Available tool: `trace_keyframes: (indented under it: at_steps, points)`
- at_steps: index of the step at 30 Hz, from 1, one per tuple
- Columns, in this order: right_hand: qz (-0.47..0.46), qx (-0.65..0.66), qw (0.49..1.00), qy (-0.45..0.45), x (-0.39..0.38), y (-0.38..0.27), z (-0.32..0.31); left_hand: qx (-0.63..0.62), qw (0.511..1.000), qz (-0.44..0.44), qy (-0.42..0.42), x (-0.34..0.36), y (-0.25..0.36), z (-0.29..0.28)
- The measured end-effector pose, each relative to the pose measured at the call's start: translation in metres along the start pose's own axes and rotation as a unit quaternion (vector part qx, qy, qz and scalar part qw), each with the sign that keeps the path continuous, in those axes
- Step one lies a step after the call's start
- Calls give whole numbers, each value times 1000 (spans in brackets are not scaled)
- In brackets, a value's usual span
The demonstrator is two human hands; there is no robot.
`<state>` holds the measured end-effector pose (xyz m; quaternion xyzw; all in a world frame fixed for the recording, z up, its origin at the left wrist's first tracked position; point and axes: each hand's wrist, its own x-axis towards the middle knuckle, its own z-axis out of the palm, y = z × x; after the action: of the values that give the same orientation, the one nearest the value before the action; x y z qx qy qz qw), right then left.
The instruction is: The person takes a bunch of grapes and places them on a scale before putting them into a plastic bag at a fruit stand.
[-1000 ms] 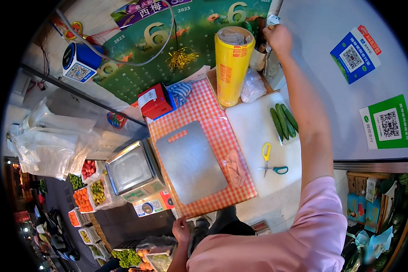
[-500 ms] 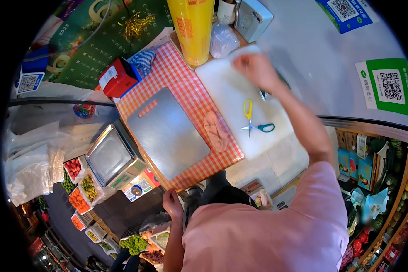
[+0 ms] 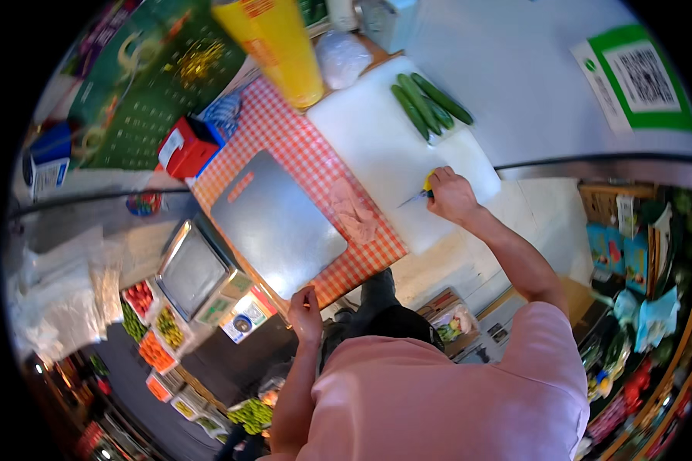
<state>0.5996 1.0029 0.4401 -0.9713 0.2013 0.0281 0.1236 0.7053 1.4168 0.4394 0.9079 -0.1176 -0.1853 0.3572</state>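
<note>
My right hand [image 3: 452, 198] is closed around a pair of scissors [image 3: 412, 200] over the near part of a white cutting board [image 3: 377, 146]. A yellow handle loop shows at the fingers, and the blades point left; the other loop is hidden in the hand. Several green cucumbers [image 3: 421, 101] lie side by side at the board's far right, partly in clear wrap. My left hand [image 3: 306, 315] is curled at the table's near corner, beside a metal board [image 3: 277, 223], with nothing visible in it.
A pink cloth [image 3: 352, 211] lies on the checked tablecloth [image 3: 288, 119] between the boards. A yellow roll [image 3: 277, 54] and a bagged bundle [image 3: 341, 59] stand at the back. To the left are a red box [image 3: 188, 147], a weighing scale [image 3: 196, 269] and fruit trays [image 3: 156, 351].
My right hand has come nearer from above the far part of the white board and taken hold of the scissors. The cucumbers now show fully. My left hand has risen slightly at the table corner.
</note>
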Motion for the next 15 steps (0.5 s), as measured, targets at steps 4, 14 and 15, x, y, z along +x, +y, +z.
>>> trace_keyframes:
  at_steps: [4,14,15]
  points:
    - [194,293,935,43,-42,-6,0,-22,995,67,-65,-2,-15,25]
    - [503,617,547,259,-285,18,58,50,940,222,-255,-13,-13,39]
    - [569,550,549,268,-327,23,84,63,929,261,-255,-16,-13,41]
